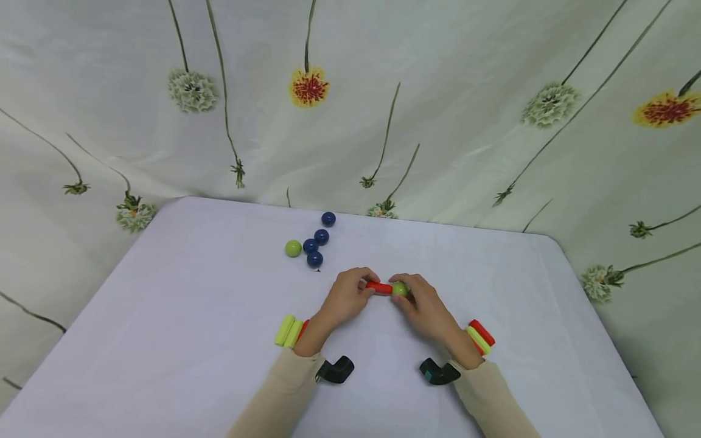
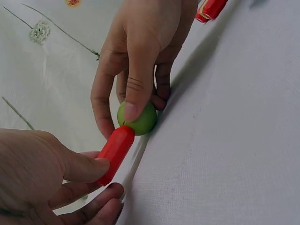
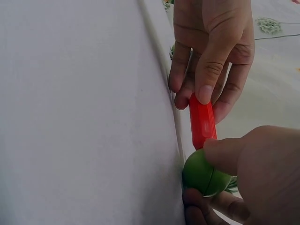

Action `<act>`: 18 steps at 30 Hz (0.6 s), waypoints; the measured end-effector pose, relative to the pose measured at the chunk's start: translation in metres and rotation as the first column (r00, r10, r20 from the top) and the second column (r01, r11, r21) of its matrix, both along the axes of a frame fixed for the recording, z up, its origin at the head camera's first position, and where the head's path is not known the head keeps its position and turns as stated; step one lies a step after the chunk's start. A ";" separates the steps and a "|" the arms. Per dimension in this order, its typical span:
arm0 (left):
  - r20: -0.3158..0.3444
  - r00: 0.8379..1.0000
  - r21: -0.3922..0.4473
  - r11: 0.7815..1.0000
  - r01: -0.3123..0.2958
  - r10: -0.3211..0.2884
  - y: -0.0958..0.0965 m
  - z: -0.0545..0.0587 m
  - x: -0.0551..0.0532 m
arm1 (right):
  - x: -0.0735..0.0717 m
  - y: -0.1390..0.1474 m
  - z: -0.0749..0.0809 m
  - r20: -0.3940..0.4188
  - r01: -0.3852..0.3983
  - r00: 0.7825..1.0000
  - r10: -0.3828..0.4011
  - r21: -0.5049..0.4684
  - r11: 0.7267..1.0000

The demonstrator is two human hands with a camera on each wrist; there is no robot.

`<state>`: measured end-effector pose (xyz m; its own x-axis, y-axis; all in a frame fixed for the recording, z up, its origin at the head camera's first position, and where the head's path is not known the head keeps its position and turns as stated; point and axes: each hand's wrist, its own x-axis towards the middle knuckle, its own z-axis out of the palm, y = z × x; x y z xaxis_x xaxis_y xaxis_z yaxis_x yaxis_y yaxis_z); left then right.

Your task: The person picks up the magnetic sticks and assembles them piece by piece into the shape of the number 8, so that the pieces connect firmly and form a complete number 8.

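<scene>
A red rod (image 1: 380, 288) is pinched by my left hand (image 1: 347, 296), thumb on one side and fingers on the other. My right hand (image 1: 424, 310) grips a green ball (image 1: 399, 289) between thumb and fingers. The rod's far end meets the ball, and in the left wrist view the red rod (image 2: 115, 153) points straight into the green ball (image 2: 145, 123). A seam line runs across the green ball (image 3: 198, 174) in the right wrist view, where the right thumb lies at the joint. Both pieces are held close over the white tabletop.
Several dark blue balls (image 1: 310, 246) and another green ball (image 1: 292, 248) lie farther back on the white table (image 1: 208, 292). Yellow-green rods (image 1: 285, 330) and a red one lie beside my left wrist. Red and yellow rods (image 1: 481, 333) lie beside my right wrist. A flowered cloth (image 1: 350, 134) hangs behind.
</scene>
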<state>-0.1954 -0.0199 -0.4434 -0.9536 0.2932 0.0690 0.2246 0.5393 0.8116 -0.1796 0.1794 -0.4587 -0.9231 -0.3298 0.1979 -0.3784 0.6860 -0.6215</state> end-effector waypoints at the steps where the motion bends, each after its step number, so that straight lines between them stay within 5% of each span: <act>1: 0.001 1.000 -0.003 1.000 -0.003 0.003 0.000 0.000 0.000 | 0.000 0.000 0.000 0.008 0.001 1.000 -0.001 0.004 1.000; 10: 0.008 1.000 -0.026 1.000 -0.003 0.004 -0.003 0.001 0.001 | -0.001 -0.005 -0.004 0.039 0.048 0.998 -0.048 0.006 0.999; 18: 0.002 0.999 -0.031 0.999 -0.041 0.041 -0.014 0.013 0.001 | 0.000 -0.005 -0.001 0.056 0.060 0.997 -0.061 0.009 0.998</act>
<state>-0.1947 -0.0340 -0.4299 -0.9650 0.2557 0.0577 0.1994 0.5730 0.7950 -0.1795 0.1740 -0.4600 -0.9510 -0.2743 0.1425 -0.3004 0.7112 -0.6356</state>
